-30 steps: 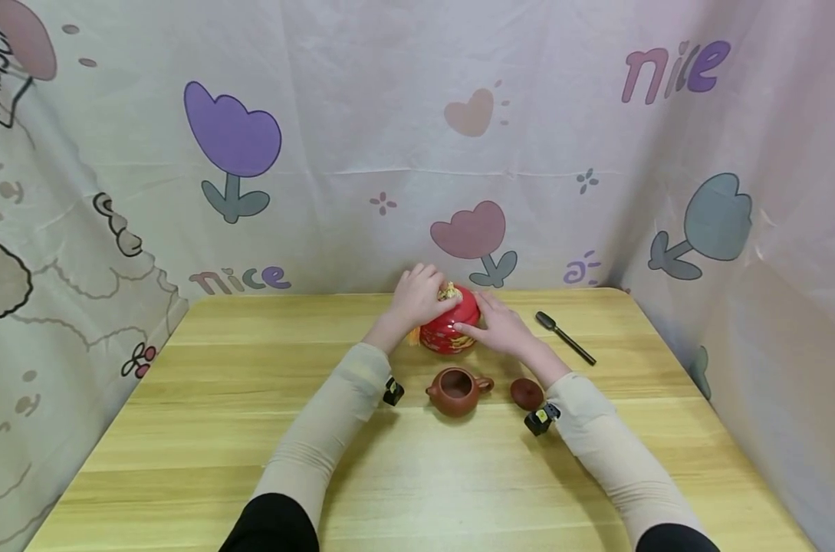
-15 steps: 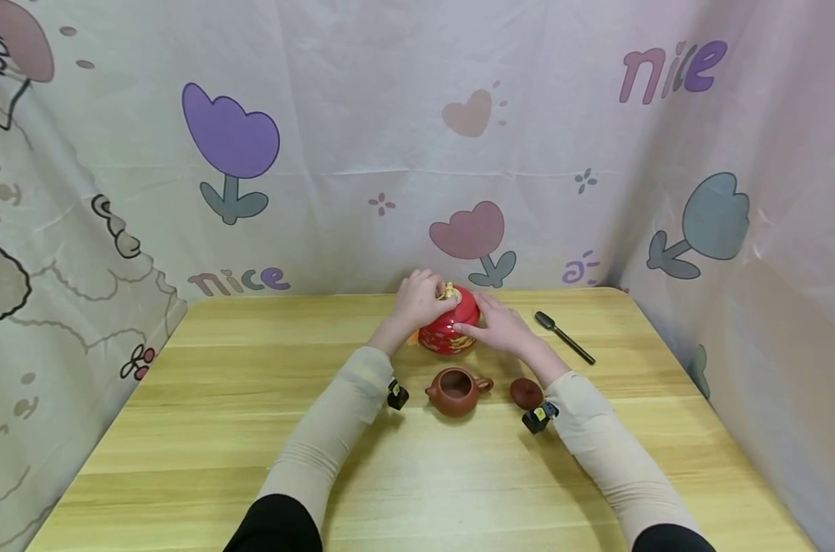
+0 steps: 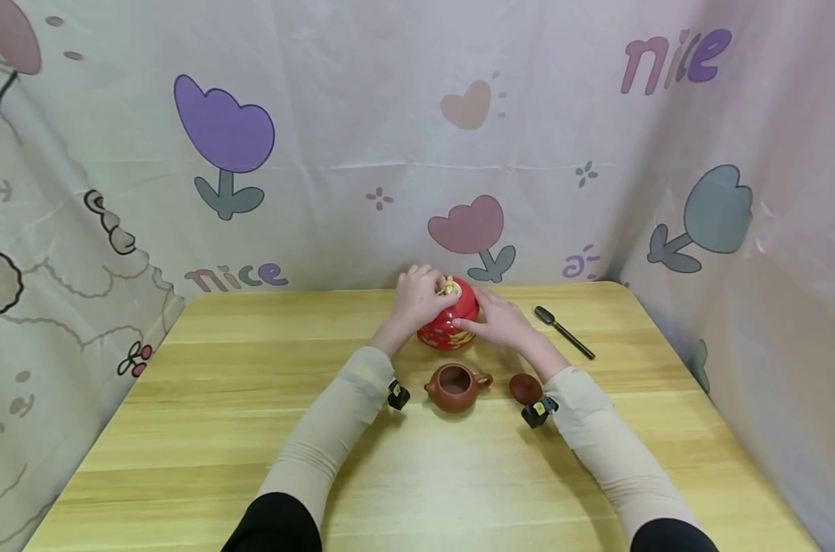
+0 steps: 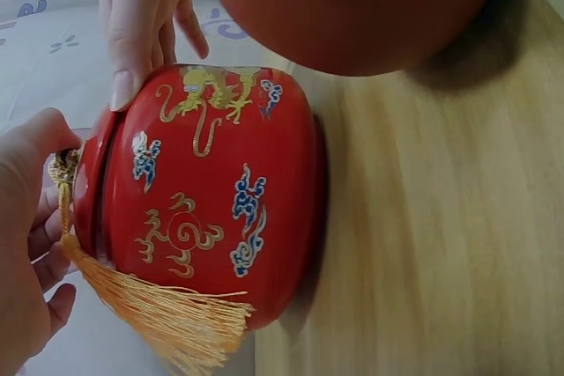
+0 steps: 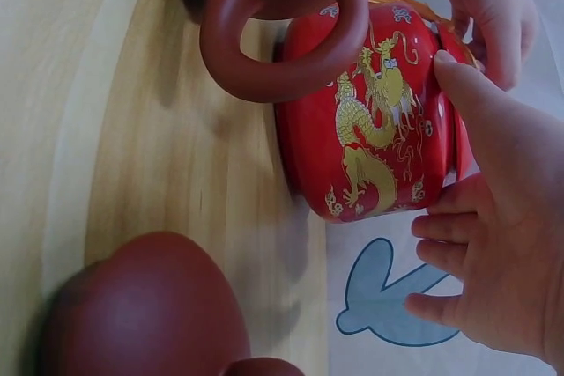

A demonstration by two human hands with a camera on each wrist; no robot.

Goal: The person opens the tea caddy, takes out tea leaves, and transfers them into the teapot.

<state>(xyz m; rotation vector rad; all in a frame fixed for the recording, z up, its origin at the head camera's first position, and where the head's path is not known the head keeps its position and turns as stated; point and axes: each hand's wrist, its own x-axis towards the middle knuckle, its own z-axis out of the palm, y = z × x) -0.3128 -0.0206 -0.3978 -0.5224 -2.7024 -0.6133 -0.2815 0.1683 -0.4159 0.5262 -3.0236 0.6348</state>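
Little is changed: the lid (image 4: 86,173) seems seated, its knob (image 4: 63,167) pinched by the left hand (image 3: 417,299), the jar (image 4: 207,195) steadied by the spread right hand (image 3: 503,320).

Your left forearm (image 3: 327,418) and right forearm (image 3: 613,441) extend forward, converging; your left grip (image 3: 419,297) pinches with bent fingers (image 4: 51,266), while your right grip (image 3: 501,320) spreads thumb (image 5: 480,99) from fingers.
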